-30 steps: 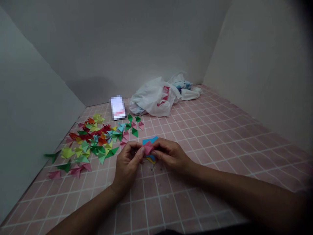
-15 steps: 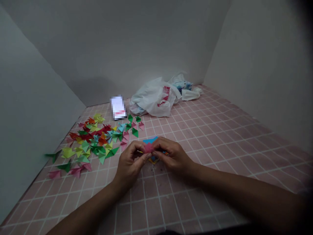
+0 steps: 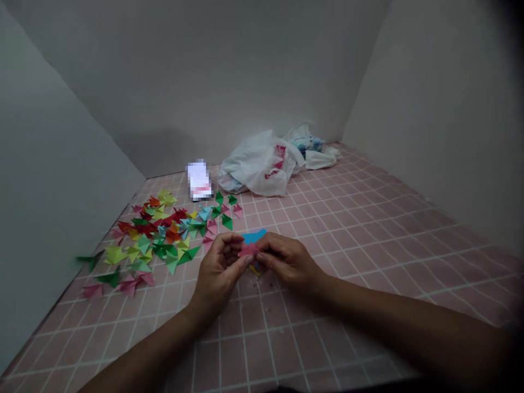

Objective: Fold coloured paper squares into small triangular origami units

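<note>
A small pink folded paper point(image 3: 248, 249) is pinched between my two hands, above the tiled surface. My left hand point(image 3: 219, 265) grips its left side between thumb and fingers. From the right, my right hand point(image 3: 284, 256) pinches the other side with thumb and forefinger. Under and behind the hands lie sheets of coloured paper, a blue sheet point(image 3: 254, 236) on top and a yellow corner point(image 3: 256, 271) showing below; my hands hide most of them. Left of my left hand, several folded paper cranes point(image 3: 164, 250) in green, yellow, red, pink and blue are spread out.
A lit phone point(image 3: 199, 180) with a blurred screen stands behind the cranes. A white plastic bag point(image 3: 257, 164) with red print lies at the back, beside a second crumpled bag point(image 3: 307, 144). Pale walls point(image 3: 245, 71) enclose the pink tiled surface point(image 3: 368, 245).
My left fingers have shifted slightly on the pink paper, which now looks flatter and lower. More of the blue sheet shows behind it. The cranes, phone and bags lie as before.
</note>
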`<move>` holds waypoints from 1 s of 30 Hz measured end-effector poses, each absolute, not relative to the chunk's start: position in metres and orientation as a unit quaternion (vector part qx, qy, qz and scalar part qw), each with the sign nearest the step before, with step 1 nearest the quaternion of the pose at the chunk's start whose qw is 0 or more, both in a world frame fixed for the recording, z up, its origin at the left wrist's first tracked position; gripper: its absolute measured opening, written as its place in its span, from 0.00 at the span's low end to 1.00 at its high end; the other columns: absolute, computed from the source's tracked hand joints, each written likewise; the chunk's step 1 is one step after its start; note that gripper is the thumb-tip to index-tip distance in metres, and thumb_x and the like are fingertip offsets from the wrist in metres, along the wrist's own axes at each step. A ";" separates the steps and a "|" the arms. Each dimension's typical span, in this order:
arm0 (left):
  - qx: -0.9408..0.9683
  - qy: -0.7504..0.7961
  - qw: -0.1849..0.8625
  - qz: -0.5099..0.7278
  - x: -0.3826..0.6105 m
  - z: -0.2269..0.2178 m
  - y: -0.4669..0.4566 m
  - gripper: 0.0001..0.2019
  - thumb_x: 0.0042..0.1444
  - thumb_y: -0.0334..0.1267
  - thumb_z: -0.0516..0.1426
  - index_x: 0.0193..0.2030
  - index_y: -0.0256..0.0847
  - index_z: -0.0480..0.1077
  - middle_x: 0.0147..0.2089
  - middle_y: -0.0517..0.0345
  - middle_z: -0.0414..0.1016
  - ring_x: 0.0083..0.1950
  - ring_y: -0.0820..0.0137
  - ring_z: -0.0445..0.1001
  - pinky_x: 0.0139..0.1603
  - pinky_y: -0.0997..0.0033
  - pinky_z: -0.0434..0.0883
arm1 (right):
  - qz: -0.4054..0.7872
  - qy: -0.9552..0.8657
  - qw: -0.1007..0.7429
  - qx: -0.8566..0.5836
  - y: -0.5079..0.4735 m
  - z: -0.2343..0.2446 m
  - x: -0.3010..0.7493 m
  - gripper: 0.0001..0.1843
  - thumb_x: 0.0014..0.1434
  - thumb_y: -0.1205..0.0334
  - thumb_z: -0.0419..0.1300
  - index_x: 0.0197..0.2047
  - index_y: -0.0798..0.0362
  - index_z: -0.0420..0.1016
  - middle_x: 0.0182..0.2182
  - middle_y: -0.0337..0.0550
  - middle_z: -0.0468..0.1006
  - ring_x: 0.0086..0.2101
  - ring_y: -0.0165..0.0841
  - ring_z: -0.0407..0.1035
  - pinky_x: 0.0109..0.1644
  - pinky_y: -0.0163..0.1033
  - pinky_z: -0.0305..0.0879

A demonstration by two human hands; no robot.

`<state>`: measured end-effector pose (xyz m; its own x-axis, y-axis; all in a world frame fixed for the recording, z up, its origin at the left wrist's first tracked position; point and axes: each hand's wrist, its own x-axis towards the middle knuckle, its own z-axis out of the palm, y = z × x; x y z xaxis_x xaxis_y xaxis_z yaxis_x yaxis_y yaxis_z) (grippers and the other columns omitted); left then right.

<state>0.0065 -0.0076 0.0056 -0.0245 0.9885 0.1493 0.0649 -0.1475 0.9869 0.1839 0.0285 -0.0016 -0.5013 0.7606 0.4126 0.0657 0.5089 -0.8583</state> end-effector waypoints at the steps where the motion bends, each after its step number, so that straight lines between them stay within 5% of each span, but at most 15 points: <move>1: 0.540 0.485 0.440 0.528 0.007 0.006 -0.007 0.14 0.51 0.35 0.65 0.43 0.42 0.69 0.37 0.60 0.73 0.38 0.71 0.74 0.39 0.73 0.73 | 0.416 -0.760 0.418 -0.273 0.029 -0.002 0.184 0.07 0.65 0.65 0.57 0.33 0.52 0.72 0.29 0.40 0.73 0.31 0.31 0.68 0.37 0.38 0.64; 19: 0.578 0.473 0.429 0.509 0.002 -0.002 -0.008 0.08 0.55 0.35 0.64 0.40 0.41 0.72 0.38 0.59 0.74 0.38 0.71 0.75 0.40 0.73 0.73 | 0.565 -0.657 0.396 -0.304 0.031 -0.002 0.184 0.14 0.65 0.58 0.55 0.28 0.54 0.68 0.24 0.38 0.70 0.25 0.28 0.65 0.31 0.35 0.62; 30: 0.564 0.462 0.453 0.513 0.003 0.005 -0.008 0.07 0.56 0.37 0.64 0.39 0.40 0.72 0.36 0.60 0.74 0.36 0.73 0.75 0.38 0.75 0.73 | 0.574 -0.645 0.390 -0.320 0.031 -0.002 0.182 0.10 0.62 0.58 0.57 0.31 0.55 0.71 0.25 0.40 0.74 0.26 0.29 0.69 0.31 0.35 0.65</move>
